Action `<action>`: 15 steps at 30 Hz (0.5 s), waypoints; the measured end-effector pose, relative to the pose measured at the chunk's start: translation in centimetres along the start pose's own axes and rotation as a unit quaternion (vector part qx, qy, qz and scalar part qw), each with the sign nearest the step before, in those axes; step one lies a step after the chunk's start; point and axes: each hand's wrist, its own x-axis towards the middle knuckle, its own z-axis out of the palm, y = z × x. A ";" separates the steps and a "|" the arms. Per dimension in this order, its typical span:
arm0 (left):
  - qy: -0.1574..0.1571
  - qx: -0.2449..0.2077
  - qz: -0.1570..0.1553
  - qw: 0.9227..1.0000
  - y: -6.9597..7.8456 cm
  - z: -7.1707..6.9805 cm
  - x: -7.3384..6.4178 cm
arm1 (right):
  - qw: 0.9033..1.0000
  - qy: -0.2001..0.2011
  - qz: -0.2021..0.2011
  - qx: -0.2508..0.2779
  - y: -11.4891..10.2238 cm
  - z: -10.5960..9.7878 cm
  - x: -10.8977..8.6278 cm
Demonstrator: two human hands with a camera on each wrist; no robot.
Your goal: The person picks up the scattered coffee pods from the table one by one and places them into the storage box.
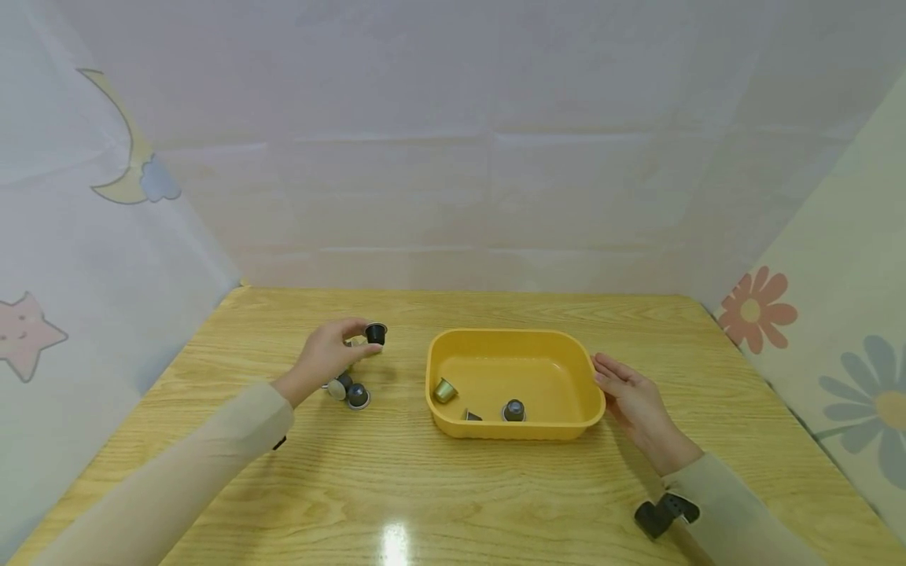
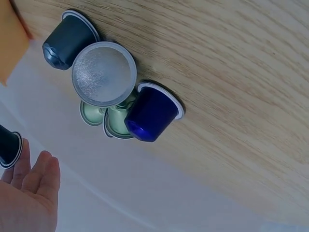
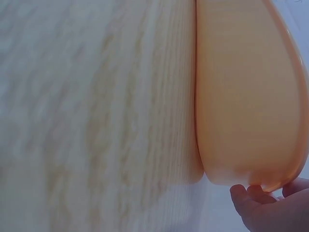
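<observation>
Between thumb and fingers my left hand (image 1: 327, 351) pinches a black coffee capsule (image 1: 376, 334), raised above the table left of the tray. That capsule (image 2: 8, 147) shows at the edge of the left wrist view. Beside and below this hand lies a cluster of capsules: a dark one (image 2: 71, 39), one with its silver lid (image 2: 104, 74) facing the camera, a blue one (image 2: 153, 112) and green ones (image 2: 119, 121) partly hidden. My right hand (image 1: 639, 405) rests its fingertips against the right end of the yellow plastic tray (image 1: 517, 431), at its outer wall and rim.
Inside the tray lie a gold-green capsule (image 1: 445, 391), a dark capsule (image 1: 513, 411) and another (image 1: 473, 416) half hidden by the front wall. The wooden table (image 1: 340, 487) meets a pale cloth backdrop (image 1: 453, 212) at the back and sides.
</observation>
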 end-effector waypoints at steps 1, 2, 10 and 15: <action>0.000 0.000 0.000 1.000 0.1 0.1 0.0 | 1.000 0.000 0.000 -0.002 0.0 0.0 0.0; -0.001 -0.001 0.001 1.000 0.3 0.2 0.0 | 1.000 0.000 0.001 -0.004 0.0 0.0 0.0; -0.008 -0.007 0.024 1.000 1.5 0.7 -0.1 | 1.000 0.000 0.003 -0.025 0.0 0.1 0.1; -0.017 -0.008 0.028 0.999 2.3 0.9 -0.2 | 1.000 0.004 0.005 -0.018 0.0 0.1 0.1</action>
